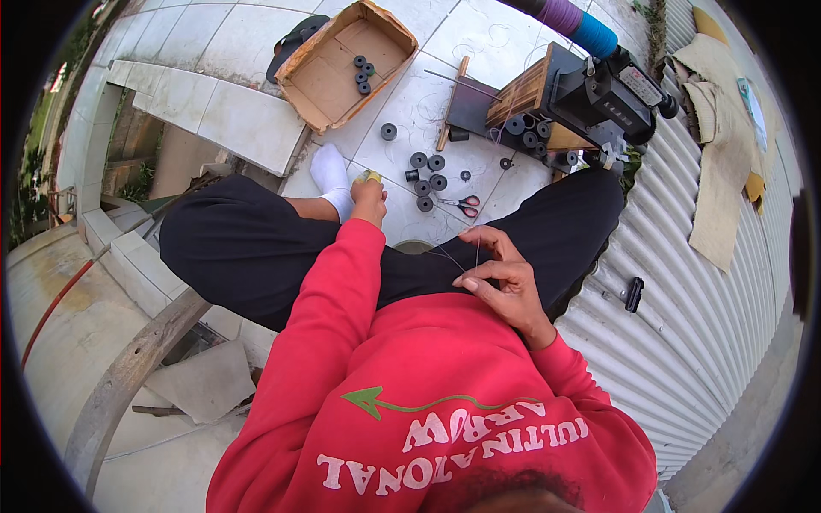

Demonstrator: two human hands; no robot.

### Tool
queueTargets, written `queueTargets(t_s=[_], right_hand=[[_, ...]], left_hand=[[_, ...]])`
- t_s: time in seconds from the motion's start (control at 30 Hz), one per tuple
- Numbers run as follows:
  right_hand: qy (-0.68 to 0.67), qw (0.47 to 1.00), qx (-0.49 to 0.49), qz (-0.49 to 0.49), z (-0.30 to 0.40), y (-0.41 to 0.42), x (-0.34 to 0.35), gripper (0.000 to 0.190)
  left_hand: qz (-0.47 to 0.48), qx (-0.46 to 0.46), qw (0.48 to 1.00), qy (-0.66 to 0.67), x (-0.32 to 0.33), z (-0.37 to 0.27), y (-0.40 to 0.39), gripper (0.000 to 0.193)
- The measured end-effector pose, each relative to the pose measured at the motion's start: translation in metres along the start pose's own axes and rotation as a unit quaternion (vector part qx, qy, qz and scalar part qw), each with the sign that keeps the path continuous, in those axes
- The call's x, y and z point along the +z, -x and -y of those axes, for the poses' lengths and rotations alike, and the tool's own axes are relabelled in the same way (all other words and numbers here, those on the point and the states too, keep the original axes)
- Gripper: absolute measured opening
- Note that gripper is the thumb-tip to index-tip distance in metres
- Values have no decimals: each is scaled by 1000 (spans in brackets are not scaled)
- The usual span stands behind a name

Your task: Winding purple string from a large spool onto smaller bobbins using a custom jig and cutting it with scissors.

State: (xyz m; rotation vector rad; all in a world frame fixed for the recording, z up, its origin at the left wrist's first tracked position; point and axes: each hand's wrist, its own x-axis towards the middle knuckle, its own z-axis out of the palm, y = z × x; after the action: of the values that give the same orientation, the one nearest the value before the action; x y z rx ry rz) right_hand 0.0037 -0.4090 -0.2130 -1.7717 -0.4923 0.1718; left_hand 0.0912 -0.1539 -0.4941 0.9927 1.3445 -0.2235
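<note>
My left hand (pixel 368 197) is closed around a small yellowish object (pixel 369 176), mostly hidden by the fingers, beside the white sock (pixel 328 168). Over my lap, my right hand (pixel 500 272) pinches a fine thread (pixel 478 251) between thumb and forefinger; the thread stretches up to another finger, and a strand runs off to the left. Past my hands, several black spools (pixel 437 162) stand or lie on the tiles. Scissors with red and black handles (pixel 469 206) lie next to them. A greyish rounded object (pixel 414 247) shows partly between my legs.
A cardboard box (pixel 391 35) holds several black spools (pixel 364 88). At upper right stands a black winding machine (pixel 609 96) with purple and blue thread (pixel 590 32) above it. Corrugated sheet (pixel 680 346) lies to my right, bearing a black clip-like object (pixel 634 295) and beige cloth (pixel 721 160).
</note>
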Motion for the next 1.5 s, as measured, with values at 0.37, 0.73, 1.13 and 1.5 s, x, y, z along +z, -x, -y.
queueTargets(t_s=[0.37, 0.73, 1.13, 1.5], right_hand=[[-183, 971, 128, 79, 30, 26, 4, 26], [-18, 982, 13, 188, 40, 31, 5, 34], [113, 966, -68, 224, 30, 17, 13, 30], [169, 929, -66, 322, 39, 5, 28, 27]], left_hand=[[626, 329, 683, -185, -2, -56, 174, 11], [108, 673, 686, -255, -52, -60, 269, 36], [453, 376, 752, -295, -140, -82, 372, 29], [505, 369, 713, -316, -152, -75, 379, 27]])
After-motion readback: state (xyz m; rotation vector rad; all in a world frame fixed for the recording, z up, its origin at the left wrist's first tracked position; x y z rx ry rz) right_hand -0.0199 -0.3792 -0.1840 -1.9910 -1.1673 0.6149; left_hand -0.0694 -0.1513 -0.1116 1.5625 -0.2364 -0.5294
